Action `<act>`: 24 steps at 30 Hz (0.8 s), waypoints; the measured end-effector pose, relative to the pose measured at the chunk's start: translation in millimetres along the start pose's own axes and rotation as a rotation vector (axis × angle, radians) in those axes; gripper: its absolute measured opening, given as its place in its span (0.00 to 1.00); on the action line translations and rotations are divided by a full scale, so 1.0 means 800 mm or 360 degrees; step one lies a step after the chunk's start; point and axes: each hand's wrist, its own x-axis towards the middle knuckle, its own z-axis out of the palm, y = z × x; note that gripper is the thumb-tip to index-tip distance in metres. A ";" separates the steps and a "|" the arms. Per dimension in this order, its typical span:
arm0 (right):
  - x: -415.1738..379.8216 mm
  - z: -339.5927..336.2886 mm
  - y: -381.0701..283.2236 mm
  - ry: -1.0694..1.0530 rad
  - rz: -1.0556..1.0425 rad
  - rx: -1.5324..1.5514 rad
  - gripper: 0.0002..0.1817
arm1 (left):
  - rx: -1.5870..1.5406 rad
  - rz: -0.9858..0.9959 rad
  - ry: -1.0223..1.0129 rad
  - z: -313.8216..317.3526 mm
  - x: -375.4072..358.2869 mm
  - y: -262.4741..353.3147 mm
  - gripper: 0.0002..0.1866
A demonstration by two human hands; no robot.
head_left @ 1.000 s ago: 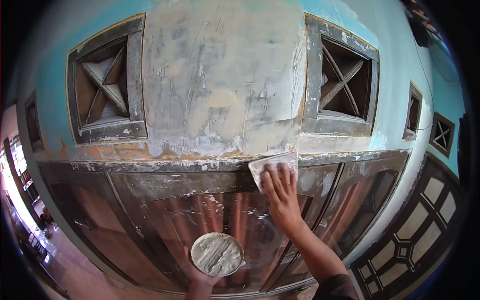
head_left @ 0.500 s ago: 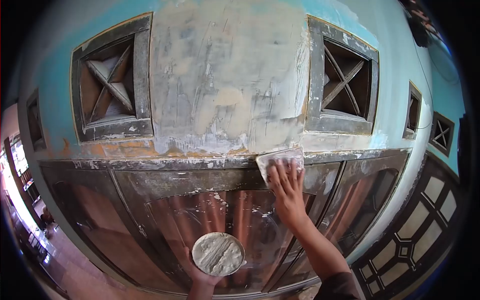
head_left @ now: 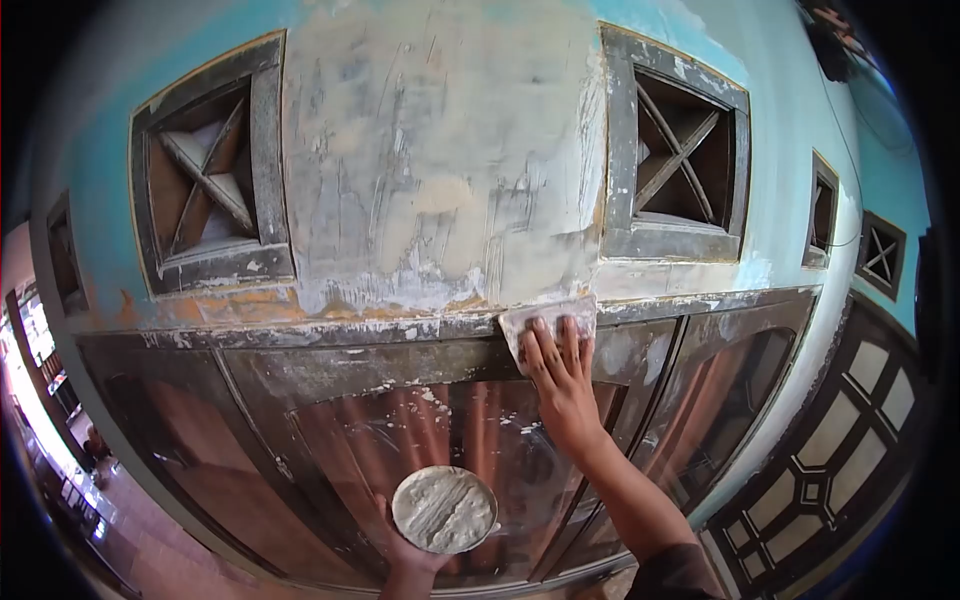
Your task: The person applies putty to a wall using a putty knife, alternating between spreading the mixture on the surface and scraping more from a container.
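In the head view, the right hand (head_left: 568, 390) presses a flat pale spreader (head_left: 558, 309) against the dark wooden rail (head_left: 350, 334), its fingers extended and slightly parted over the spreader's face. Below the rail, the left hand (head_left: 408, 553) cups a round dish (head_left: 443, 468) of whitish paste (head_left: 445, 512) from beneath, its fingers partly hidden. Scraped, patchy wall (head_left: 440, 150) rises above the rail between two cross-barred vents (head_left: 205, 180), and glazed panels (head_left: 350, 440) sit beneath it.
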 end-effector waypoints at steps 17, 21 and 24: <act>-0.147 -0.059 -0.026 -0.0077 0.1254 0.2160 0.07 | -0.0427 -0.0323 -0.0103 0.029 -0.009 -0.043 0.46; -0.158 -0.056 -0.022 -0.0178 0.1204 0.2229 0.09 | -0.0458 -0.0287 -0.0118 0.042 -0.006 -0.054 0.45; -0.165 -0.057 -0.016 -0.0214 0.1211 0.2195 0.09 | -0.0463 -0.0240 -0.0118 0.041 -0.002 -0.062 0.44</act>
